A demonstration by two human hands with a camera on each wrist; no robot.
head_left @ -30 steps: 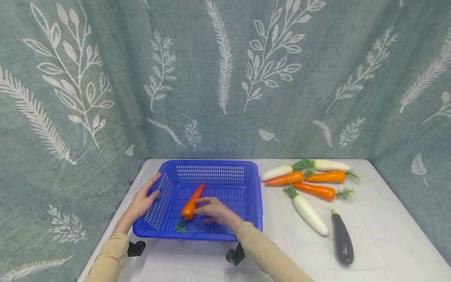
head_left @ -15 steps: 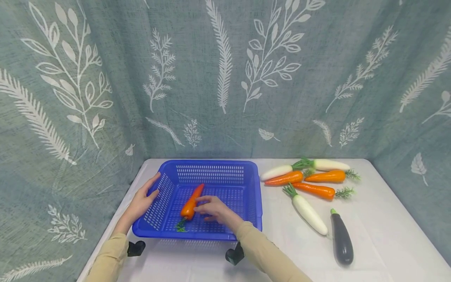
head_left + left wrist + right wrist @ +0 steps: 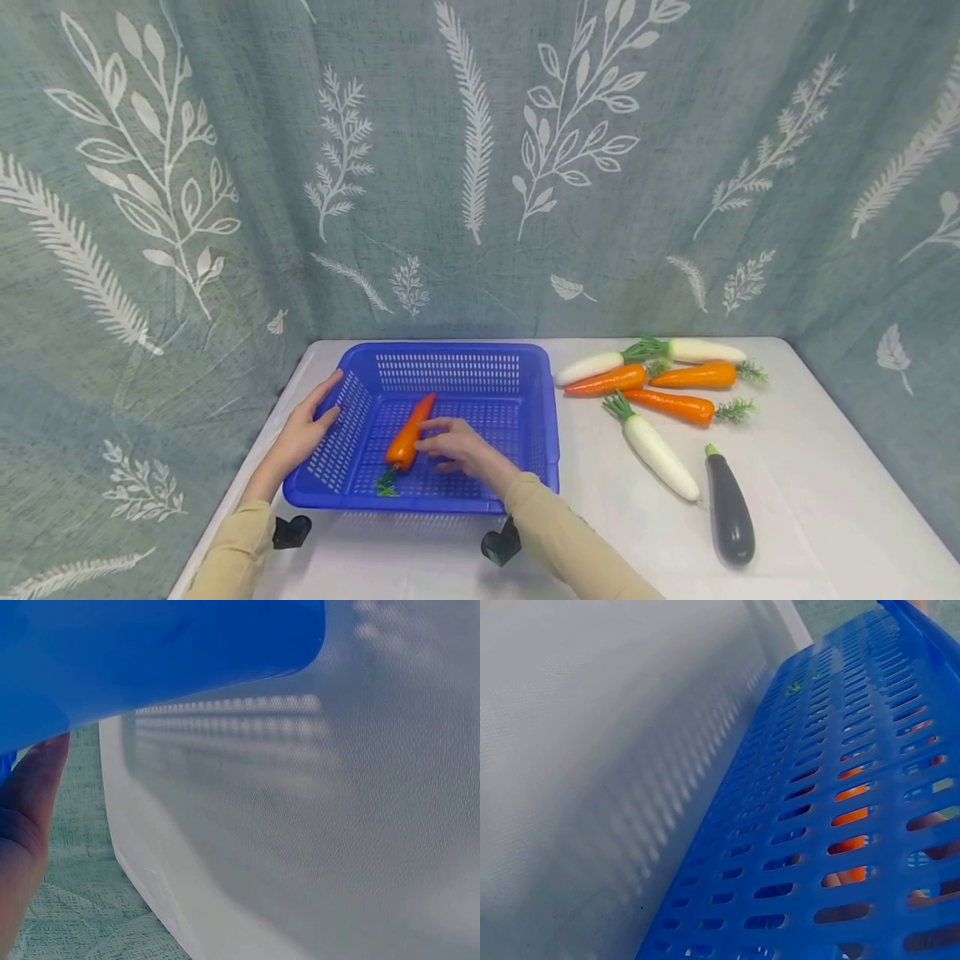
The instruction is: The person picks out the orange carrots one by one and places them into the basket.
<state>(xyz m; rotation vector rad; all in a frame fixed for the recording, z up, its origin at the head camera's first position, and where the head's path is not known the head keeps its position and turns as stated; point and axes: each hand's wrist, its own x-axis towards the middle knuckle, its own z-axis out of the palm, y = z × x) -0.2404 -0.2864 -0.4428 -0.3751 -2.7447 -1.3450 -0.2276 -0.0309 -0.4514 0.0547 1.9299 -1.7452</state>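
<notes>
The head view is bright; the 2 wrist views are dimmer, with soft shadow point(image 3: 240, 802) on the table point(image 3: 427, 787) beside the left hand point(image 3: 22, 832).

On the white table point(image 3: 630, 525) before you stands a blue plastic basket point(image 3: 420, 502), slotted on walls and floor, your left hand point(image 3: 300, 427) gripping its left rim; inside lies one orange carrot point(image 3: 402, 448), aslant, its tip pointing away from you, leafy green top nearest you, your right hand point(image 3: 459, 448) at its right side.
</notes>
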